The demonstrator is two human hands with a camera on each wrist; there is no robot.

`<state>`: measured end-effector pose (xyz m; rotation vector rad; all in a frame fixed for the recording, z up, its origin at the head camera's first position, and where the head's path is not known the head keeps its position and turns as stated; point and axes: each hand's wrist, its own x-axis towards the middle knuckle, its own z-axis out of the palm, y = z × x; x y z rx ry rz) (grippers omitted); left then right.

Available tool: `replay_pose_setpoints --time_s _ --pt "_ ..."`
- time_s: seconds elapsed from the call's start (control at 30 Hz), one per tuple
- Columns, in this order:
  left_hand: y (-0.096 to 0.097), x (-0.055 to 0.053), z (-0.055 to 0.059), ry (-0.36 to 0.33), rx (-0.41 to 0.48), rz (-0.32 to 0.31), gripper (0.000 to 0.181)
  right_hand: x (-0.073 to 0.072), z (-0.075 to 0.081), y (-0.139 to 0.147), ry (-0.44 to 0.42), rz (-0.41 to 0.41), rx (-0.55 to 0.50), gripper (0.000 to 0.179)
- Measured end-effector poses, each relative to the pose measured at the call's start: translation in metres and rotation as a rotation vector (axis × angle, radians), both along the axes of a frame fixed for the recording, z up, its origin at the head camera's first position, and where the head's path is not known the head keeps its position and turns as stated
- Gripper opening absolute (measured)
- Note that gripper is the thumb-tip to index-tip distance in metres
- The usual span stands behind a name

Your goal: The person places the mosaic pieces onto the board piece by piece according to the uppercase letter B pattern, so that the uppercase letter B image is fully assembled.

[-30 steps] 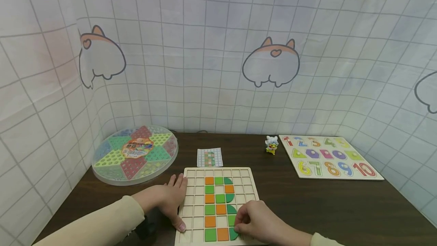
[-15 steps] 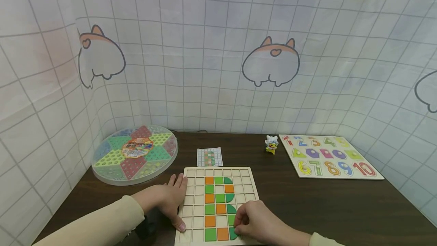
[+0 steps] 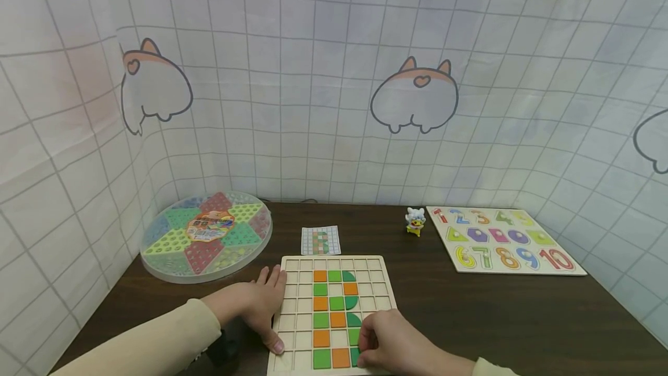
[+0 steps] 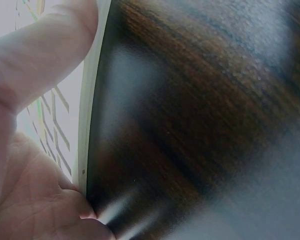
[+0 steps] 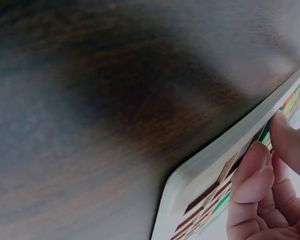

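A pale wooden grid board (image 3: pixel 288 309) lies on the dark table, with orange, light green and dark green tiles set in its cells. My left hand (image 3: pixel 262 304) rests along the board's left edge, fingers straight and thumb over the rim; the thumb (image 4: pixel 50 47) and rim also show in the left wrist view. At the bottom row my right hand (image 3: pixel 391 341) pinches a dark green rounded tile (image 3: pixel 355 357) between thumb and finger, covering part of it. In the right wrist view, green shows between the right hand's (image 5: pixel 270 185) thumb and fingertip.
Behind the board lies a small pattern card (image 3: pixel 320 241). A round Chinese checkers board (image 3: pixel 209 237) stands at the left. To the right are a small figurine (image 3: pixel 415 221) and a number puzzle board (image 3: pixel 506 241). A white grid-patterned curtain (image 3: pixel 334 91) surrounds the table.
My right hand has shifted very slightly and now covers more of the dark green tile at the bottom row. The left hand stays where it was.
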<state>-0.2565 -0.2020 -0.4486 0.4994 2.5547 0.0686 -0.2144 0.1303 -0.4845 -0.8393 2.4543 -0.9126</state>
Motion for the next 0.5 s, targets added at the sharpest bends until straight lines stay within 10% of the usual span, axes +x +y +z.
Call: replay_pose_setpoints --time_s 0.5 --pt "-0.003 -0.004 -0.005 -0.002 0.005 -0.009 0.164 -0.008 -0.010 0.002 0.009 0.009 0.030 0.020"
